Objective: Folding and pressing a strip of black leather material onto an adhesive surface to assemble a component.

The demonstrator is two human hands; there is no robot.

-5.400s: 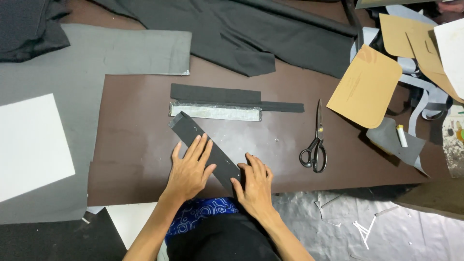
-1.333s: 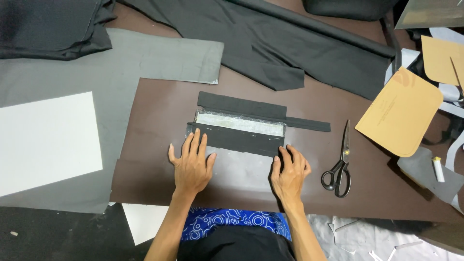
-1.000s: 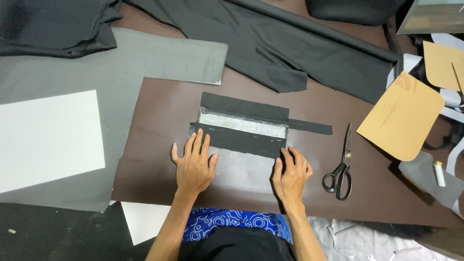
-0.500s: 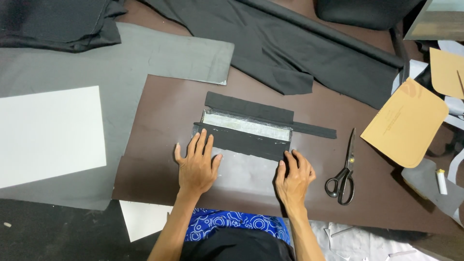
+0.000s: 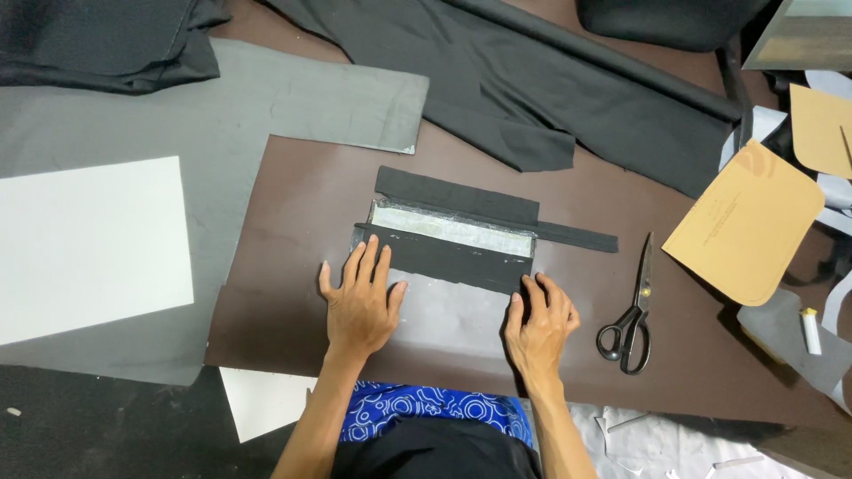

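Swung level since earlier, the black strip [image 5: 444, 260] lay under flat, spread left hand [image 5: 362, 302] and right hand [image 5: 540, 326] near scissors [image 5: 628, 310].

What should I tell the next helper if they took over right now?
Left hand: flat, open, fingers on the black strip.
Right hand: pressing the strip's right end, holding nothing.
The strip lies level across the grey panel, just below a shiny silver band; another black strip sits above.
Scissors lie untouched to the right on the brown mat.
Done: strip laid straight. Left: cannot tell.
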